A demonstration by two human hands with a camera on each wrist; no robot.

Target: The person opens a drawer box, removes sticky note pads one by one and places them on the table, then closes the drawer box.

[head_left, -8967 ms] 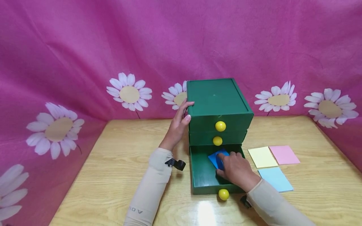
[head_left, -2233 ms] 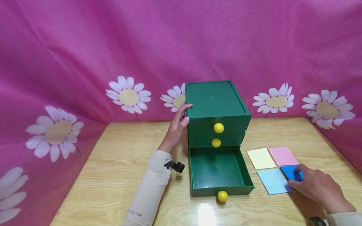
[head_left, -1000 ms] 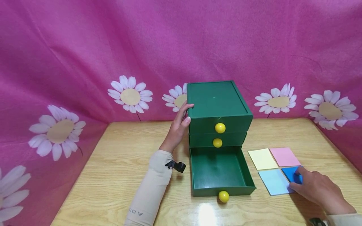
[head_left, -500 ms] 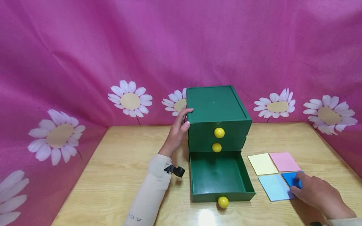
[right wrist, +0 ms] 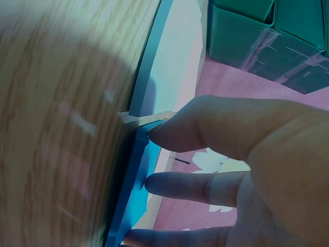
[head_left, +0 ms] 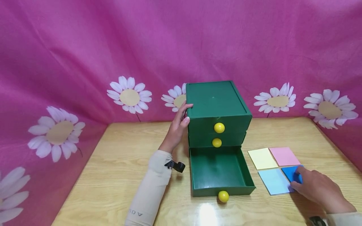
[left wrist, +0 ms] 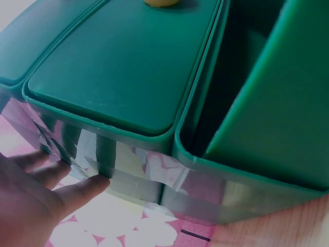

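In the head view, a green three-drawer box (head_left: pixel 217 99) has its bottom drawer (head_left: pixel 217 168) pulled out, with nothing visible inside. My left hand (head_left: pixel 175 130) rests against the box's left side, fingertips at the top edge; the left wrist view shows the fingers (left wrist: pixel 85 193) extended along the taped wall. At the right, my right hand (head_left: pixel 320 188) holds a dark blue sticky note pad (head_left: pixel 289 172) lying on the table, thumb and fingers around its edges. Beside it lie light blue (head_left: pixel 274 182), yellow (head_left: pixel 262 158) and pink (head_left: pixel 284 156) pads, all four forming a square.
The wooden table (head_left: pixel 113 175) stretches left and in front of the box. A pink cloth (head_left: pixel 158 37) with white flowers stands behind and at both sides. The drawer's yellow knob (head_left: pixel 223 196) juts toward the front.
Nine seconds ago the dark blue pad was in the right hand inside the bottom drawer; now it lies beside the other pads. Over the last two seconds both hands stay nearly still.
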